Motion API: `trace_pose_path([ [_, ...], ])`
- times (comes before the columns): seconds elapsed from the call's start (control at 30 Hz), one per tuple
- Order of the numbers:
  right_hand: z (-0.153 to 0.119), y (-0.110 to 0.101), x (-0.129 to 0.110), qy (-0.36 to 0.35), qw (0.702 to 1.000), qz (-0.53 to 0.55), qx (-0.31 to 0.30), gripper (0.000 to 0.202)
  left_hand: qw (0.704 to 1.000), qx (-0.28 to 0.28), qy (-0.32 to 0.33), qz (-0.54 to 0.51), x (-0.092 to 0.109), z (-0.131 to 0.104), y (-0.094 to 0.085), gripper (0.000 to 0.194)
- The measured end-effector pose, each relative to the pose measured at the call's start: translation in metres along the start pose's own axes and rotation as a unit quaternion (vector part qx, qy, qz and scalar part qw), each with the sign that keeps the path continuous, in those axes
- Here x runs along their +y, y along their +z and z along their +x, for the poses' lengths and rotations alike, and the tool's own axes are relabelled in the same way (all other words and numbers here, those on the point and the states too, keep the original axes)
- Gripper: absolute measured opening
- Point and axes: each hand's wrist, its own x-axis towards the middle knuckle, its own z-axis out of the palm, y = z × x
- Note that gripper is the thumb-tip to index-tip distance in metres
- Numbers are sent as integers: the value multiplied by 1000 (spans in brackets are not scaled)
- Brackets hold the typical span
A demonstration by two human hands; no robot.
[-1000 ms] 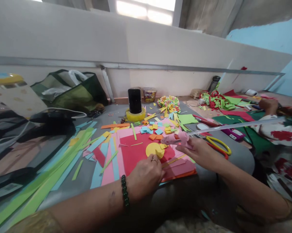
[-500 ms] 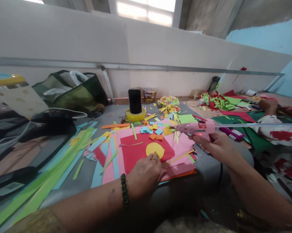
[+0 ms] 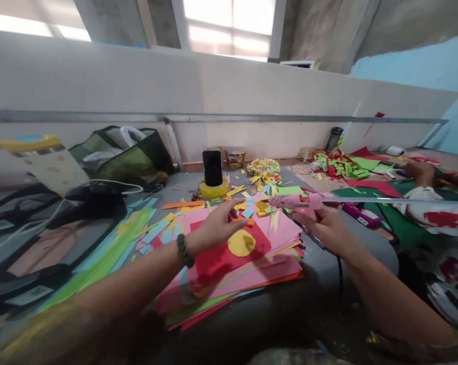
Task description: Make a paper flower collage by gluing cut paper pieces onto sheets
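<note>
My right hand (image 3: 325,228) grips a pink hot glue gun (image 3: 308,204), its nozzle pointing left and a long clear glue stick (image 3: 388,202) sticking out behind. A small red light glows on the gun. My left hand (image 3: 215,225), with a dark green bead bracelet at the wrist, hovers over the paper stack, thumb and fingers apart. Just beyond its fingertips lie small blue, orange and yellow paper squares (image 3: 247,213). Below the hand, a yellow paper circle (image 3: 241,244) rests on a red sheet (image 3: 209,266), which lies on stacked pink sheets (image 3: 251,276).
A phone (image 3: 212,168) stands in a yellow tape roll (image 3: 213,189) behind the scraps. Long green and blue strips (image 3: 110,248) spread at left, near a cup (image 3: 46,162). Folded paper rosettes (image 3: 265,171) sit at the back. Another person's hand (image 3: 421,172) is at far right.
My left hand has let go of the yellow circle and moved up and left towards the small squares. The glue gun stays in my right hand, slightly further left.
</note>
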Motion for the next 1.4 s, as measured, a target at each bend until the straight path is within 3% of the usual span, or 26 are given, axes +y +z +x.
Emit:
trace_pose_path([
  [0.1,-2,3,-2,-13,999,16,-26,47,995,-12,-38,-92,-1,28,-2,54],
  [0.17,-3,6,-3,-14,999,15,-37,48,984,-44,-57,-164,-2,39,1,42],
  [0.33,-4,8,0,-10,1000,19,-21,50,956,-84,-103,-261,0,45,6,21],
  [0.47,1,-14,16,10,998,36,54,48,954,-16,-130,-268,-6,38,-1,24],
  [0.57,8,-39,38,74,991,-14,108,40,939,53,-150,-304,-16,33,-6,26],
  [0.67,16,-54,60,166,979,-87,83,36,918,91,-163,-350,-20,29,-8,27],
  [0.77,23,-52,75,206,969,-135,30,39,908,99,-170,-370,-18,27,-7,27],
  [1.0,44,-31,88,207,963,-172,-18,40,912,53,-163,-374,-14,20,2,23],
  [1.2,33,-43,91,193,960,-200,-14,40,897,37,-181,-402,-16,15,7,25],
  [1.33,2,-47,67,99,968,-200,116,37,871,25,-191,-453,-10,14,12,26],
  [1.4,-10,-35,41,33,990,-106,87,36,857,23,-188,-479,-5,12,15,27],
])
